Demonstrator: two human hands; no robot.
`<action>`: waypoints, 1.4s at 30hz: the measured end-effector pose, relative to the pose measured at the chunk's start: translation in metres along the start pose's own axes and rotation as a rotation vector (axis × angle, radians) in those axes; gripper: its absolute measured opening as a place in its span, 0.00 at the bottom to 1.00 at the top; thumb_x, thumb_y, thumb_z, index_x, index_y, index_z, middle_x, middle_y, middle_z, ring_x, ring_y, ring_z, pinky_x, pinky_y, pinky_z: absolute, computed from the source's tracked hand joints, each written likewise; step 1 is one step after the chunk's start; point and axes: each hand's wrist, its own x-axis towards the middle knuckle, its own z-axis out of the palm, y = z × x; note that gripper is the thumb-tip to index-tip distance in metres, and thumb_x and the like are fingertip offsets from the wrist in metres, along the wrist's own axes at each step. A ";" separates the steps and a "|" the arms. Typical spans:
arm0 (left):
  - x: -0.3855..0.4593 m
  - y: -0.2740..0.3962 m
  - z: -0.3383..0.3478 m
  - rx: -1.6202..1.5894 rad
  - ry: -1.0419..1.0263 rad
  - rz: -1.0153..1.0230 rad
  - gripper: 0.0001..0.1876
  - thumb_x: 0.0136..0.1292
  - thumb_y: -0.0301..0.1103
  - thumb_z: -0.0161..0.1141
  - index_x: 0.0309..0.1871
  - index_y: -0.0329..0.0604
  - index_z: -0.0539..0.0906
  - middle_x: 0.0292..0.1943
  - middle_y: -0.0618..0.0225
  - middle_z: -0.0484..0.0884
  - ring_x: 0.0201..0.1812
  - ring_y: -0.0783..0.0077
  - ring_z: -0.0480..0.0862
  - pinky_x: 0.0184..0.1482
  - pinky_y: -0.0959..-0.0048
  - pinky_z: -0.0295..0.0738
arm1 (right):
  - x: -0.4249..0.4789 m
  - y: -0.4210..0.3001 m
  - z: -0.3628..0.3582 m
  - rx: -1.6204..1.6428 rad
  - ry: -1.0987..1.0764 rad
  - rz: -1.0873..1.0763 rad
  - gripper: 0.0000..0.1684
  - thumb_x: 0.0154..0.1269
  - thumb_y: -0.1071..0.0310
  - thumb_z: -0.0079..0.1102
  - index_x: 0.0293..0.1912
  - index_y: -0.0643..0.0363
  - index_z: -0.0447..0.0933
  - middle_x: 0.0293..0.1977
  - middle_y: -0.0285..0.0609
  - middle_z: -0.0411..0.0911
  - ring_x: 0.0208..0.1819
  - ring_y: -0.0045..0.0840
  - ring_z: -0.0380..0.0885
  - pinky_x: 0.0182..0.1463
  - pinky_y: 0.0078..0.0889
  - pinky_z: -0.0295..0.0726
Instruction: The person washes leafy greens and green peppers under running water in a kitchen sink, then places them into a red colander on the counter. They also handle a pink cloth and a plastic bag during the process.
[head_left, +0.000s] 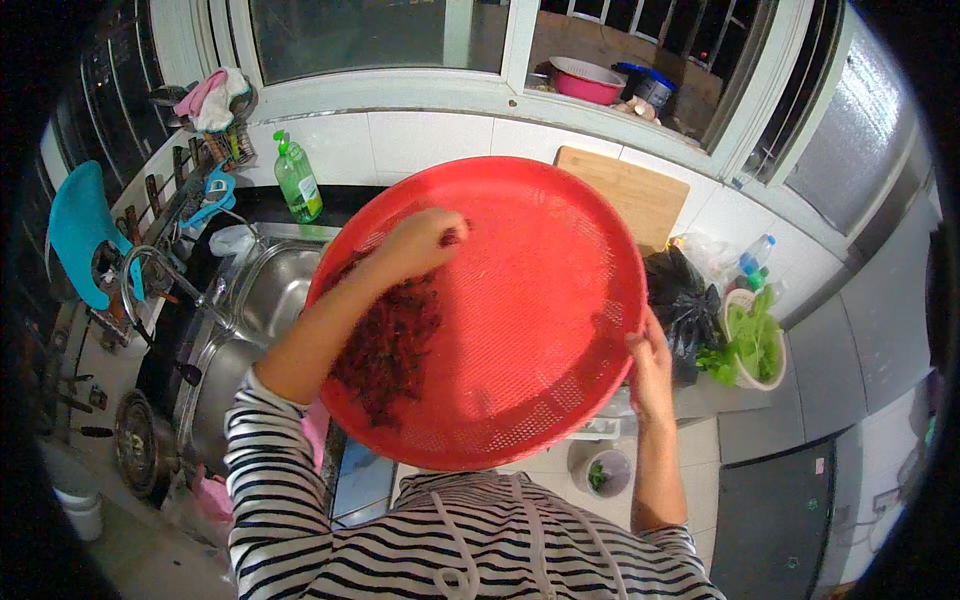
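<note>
A large round red plastic sieve tray (525, 315) fills the middle of the view, its right side tilted towards me. My right hand (651, 367) grips its right rim, thumb on the inner edge. Dark red dried pieces, which look like chili peppers (386, 352), lie heaped on the tray's left part. Above the tray's upper left area, my left hand (426, 241) is closed around a few small dark red pieces. The forearm hides part of the heap.
A double steel sink (274, 289) with a faucet (161, 259) lies left, a green soap bottle (298, 180) behind it. A wooden cutting board (626, 195) leans on the tiles. A black plastic bag (679, 300) and a basket of leafy greens (754, 345) stand right.
</note>
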 end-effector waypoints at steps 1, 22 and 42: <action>-0.008 -0.004 -0.015 0.046 -0.074 -0.036 0.08 0.47 0.25 0.58 0.33 0.42 0.76 0.38 0.61 0.78 0.40 0.57 0.77 0.43 0.64 0.72 | 0.001 0.002 -0.012 0.035 -0.011 -0.032 0.30 0.59 0.76 0.46 0.63 0.63 0.59 0.55 0.42 0.69 0.52 0.23 0.71 0.54 0.25 0.70; -0.079 0.037 -0.030 -0.566 -0.030 -0.632 0.25 0.64 0.44 0.53 0.62 0.47 0.65 0.56 0.61 0.71 0.48 0.69 0.77 0.42 0.71 0.77 | -0.003 -0.159 -0.128 -0.260 0.266 -0.123 0.33 0.61 0.61 0.47 0.63 0.63 0.57 0.52 0.44 0.70 0.45 0.28 0.76 0.44 0.34 0.81; 0.095 0.075 -0.001 -1.199 0.143 -0.353 0.26 0.68 0.42 0.45 0.65 0.38 0.60 0.55 0.62 0.72 0.52 0.69 0.76 0.54 0.66 0.71 | 0.050 -0.161 -0.106 -0.152 0.450 -0.341 0.31 0.65 0.57 0.46 0.63 0.60 0.55 0.46 0.43 0.74 0.34 0.24 0.80 0.29 0.23 0.83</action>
